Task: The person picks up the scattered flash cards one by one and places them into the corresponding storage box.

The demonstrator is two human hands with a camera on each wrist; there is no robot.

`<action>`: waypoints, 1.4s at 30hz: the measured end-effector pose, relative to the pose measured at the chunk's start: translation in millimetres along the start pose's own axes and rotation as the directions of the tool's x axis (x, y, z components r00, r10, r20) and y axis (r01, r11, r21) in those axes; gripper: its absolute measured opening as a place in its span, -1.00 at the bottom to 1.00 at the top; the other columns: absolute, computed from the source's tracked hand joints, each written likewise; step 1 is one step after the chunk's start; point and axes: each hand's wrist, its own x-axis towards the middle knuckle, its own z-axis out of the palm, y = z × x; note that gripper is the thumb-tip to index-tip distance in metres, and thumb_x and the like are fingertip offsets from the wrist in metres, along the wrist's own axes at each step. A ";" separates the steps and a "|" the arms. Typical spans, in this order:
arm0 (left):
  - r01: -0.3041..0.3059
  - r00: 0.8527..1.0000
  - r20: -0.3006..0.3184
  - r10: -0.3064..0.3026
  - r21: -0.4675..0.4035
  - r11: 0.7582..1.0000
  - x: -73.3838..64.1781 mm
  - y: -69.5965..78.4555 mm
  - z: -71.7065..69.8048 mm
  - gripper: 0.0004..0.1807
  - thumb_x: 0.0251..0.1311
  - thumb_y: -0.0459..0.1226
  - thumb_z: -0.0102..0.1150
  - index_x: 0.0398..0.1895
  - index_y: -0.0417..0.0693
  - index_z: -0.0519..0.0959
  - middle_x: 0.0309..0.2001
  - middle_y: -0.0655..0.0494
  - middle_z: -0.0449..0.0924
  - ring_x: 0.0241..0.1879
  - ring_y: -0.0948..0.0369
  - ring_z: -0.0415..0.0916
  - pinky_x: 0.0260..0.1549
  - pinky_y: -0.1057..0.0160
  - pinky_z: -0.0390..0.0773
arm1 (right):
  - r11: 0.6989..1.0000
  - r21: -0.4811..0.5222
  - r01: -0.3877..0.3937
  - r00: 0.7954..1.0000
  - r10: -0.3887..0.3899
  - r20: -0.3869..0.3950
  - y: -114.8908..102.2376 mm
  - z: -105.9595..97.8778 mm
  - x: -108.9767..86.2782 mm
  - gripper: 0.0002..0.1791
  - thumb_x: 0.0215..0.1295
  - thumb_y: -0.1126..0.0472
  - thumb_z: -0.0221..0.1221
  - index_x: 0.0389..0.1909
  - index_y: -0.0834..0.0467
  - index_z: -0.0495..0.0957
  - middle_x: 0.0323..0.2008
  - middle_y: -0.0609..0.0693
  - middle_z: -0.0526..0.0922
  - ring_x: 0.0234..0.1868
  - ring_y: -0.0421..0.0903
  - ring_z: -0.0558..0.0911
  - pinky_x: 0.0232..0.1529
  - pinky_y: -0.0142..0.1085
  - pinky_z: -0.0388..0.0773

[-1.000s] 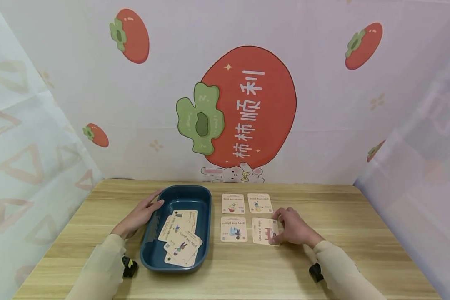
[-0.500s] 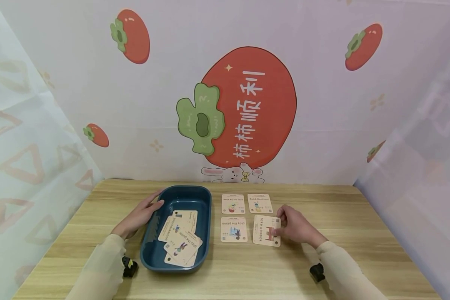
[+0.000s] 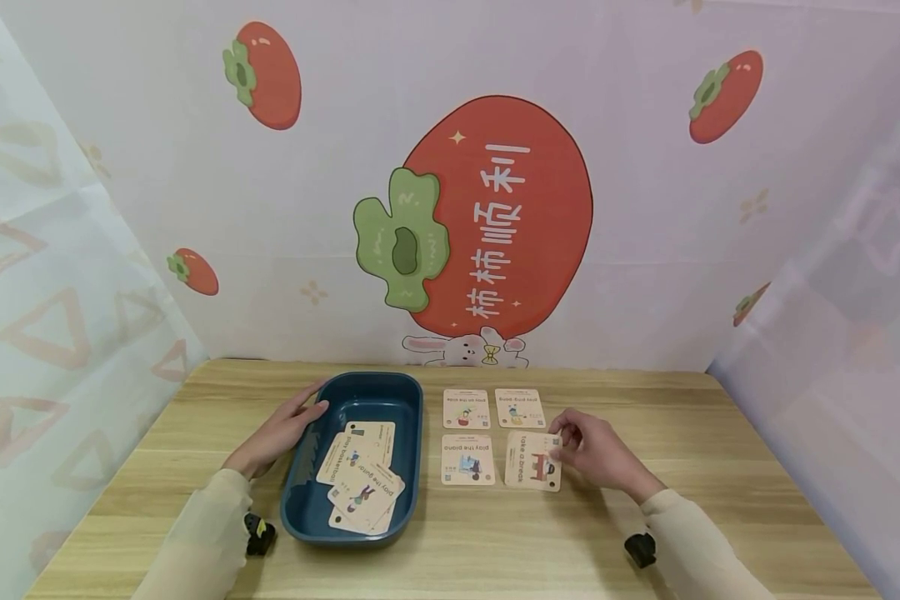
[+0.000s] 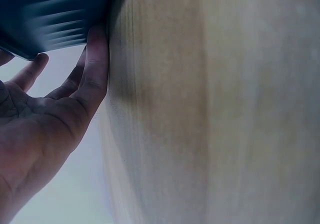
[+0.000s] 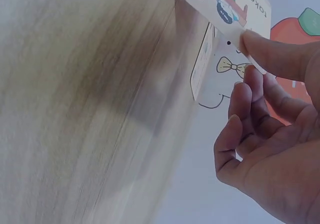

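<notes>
Right hand (image 3: 598,452) farther outward, at card (image 3: 525,458) edge

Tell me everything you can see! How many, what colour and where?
Table: one, wood-coloured, in front
Tray: one, dark blue, table's left half
Tray cards: at least four, cream, inside it
Flat cards: three, cream, right of the tray
Take a break card: one, cream, beside the flat cards
Backdrop: one, pale, around the table
Persimmon pictures: five, red and green, backdrop
Bunny picture: one, white, backdrop's lower middle
Wrist gadgets: two, black, near the wrists
Sleeves: two, cream, on the arms
Left hand: one, holding the tray's left rim
Right hand: one, pinching the take a break card
</notes>
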 end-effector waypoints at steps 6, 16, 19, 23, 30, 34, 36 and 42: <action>0.005 1.000 -0.003 -0.005 -0.004 1.000 0.1 0.4 0.6 -0.28 0.60 0.02 -0.14 0.65 -0.04 -0.05 0.59 -0.27 -0.12 0.47 -0.33 0.04 0.32 -0.40 0.13 | 0.999 -0.033 0.042 0.999 -0.042 0.000 1.6 -3.7 -2.6 -0.95 0.32 0.39 0.30 -0.30 0.21 0.62 -0.42 -0.07 0.52 -0.36 -0.13 0.47 -0.37 -0.33 0.45; 0.004 1.000 0.002 -0.004 -0.004 1.000 1.0 -1.0 0.2 -0.28 0.60 0.03 -0.16 0.65 -0.03 -0.06 0.60 -0.26 -0.13 0.47 -0.34 0.02 0.32 -0.42 0.11 | 0.997 0.042 0.064 0.998 -0.063 -0.018 5.3 -2.5 -3.0 -0.95 0.39 0.28 0.28 -0.29 0.14 0.64 -0.40 -0.10 0.57 -0.35 -0.15 0.51 -0.33 -0.33 0.49; 0.008 1.000 0.000 -0.008 -0.001 1.000 0.6 -0.6 0.0 -0.28 0.60 0.04 -0.16 0.66 -0.01 -0.05 0.60 -0.25 -0.14 0.47 -0.33 0.02 0.32 -0.42 0.10 | 0.994 0.086 0.065 0.997 -0.062 -0.036 -2.9 -1.3 -3.4 -0.95 0.39 0.27 0.29 -0.29 0.16 0.65 -0.40 -0.08 0.58 -0.36 -0.14 0.52 -0.33 -0.32 0.50; 0.008 1.000 -0.002 -0.008 0.000 1.000 0.4 -0.5 -0.2 -0.27 0.60 0.06 -0.17 0.65 -0.01 -0.05 0.60 -0.24 -0.14 0.48 -0.33 -0.01 0.33 -0.42 0.08 | 0.988 0.131 0.083 0.995 -0.076 -0.058 -16.0 3.0 -2.3 -0.94 0.38 0.26 0.30 -0.30 0.16 0.65 -0.40 -0.07 0.57 -0.36 -0.13 0.51 -0.33 -0.32 0.49; 0.007 1.000 0.004 -0.007 -0.007 1.000 0.8 0.8 0.0 -0.28 0.60 0.04 -0.16 0.66 -0.01 -0.06 0.59 -0.26 -0.10 0.48 -0.33 0.00 0.33 -0.41 0.07 | 0.979 0.180 0.095 0.995 -0.087 -0.055 -33.2 17.6 5.4 -0.94 0.39 0.25 0.30 -0.30 0.14 0.65 -0.39 -0.06 0.58 -0.35 -0.10 0.51 -0.31 -0.31 0.49; 0.005 1.000 0.003 -0.005 -0.010 1.000 0.8 0.7 0.1 -0.28 0.60 0.01 -0.15 0.65 -0.02 -0.06 0.58 -0.28 -0.08 0.47 -0.33 0.01 0.33 -0.43 0.06 | 0.972 0.205 0.116 0.993 -0.107 -0.054 -45.2 26.9 11.1 -0.93 0.39 0.24 0.30 -0.28 0.15 0.65 -0.37 -0.05 0.57 -0.33 -0.09 0.50 -0.30 -0.30 0.49; 0.006 1.000 0.003 -0.006 -0.013 1.000 0.8 0.4 0.0 -0.29 0.61 0.01 -0.15 0.66 -0.02 -0.06 0.57 -0.28 -0.05 0.46 -0.33 0.04 0.32 -0.43 0.07 | 0.969 0.212 0.125 0.992 -0.116 -0.054 -51.6 31.8 14.2 -0.93 0.39 0.22 0.30 -0.27 0.15 0.65 -0.37 -0.06 0.57 -0.32 -0.10 0.50 -0.29 -0.30 0.49; 0.008 1.000 0.003 -0.008 -0.011 1.000 1.0 -1.0 0.2 -0.28 0.61 0.01 -0.15 0.65 -0.03 -0.06 0.57 -0.29 -0.04 0.45 -0.32 0.08 0.31 -0.42 0.11 | 0.958 0.237 0.159 0.987 -0.152 -0.050 -74.3 44.3 23.5 -0.95 0.39 0.23 0.30 -0.25 0.13 0.66 -0.36 -0.09 0.57 -0.31 -0.09 0.51 -0.28 -0.30 0.49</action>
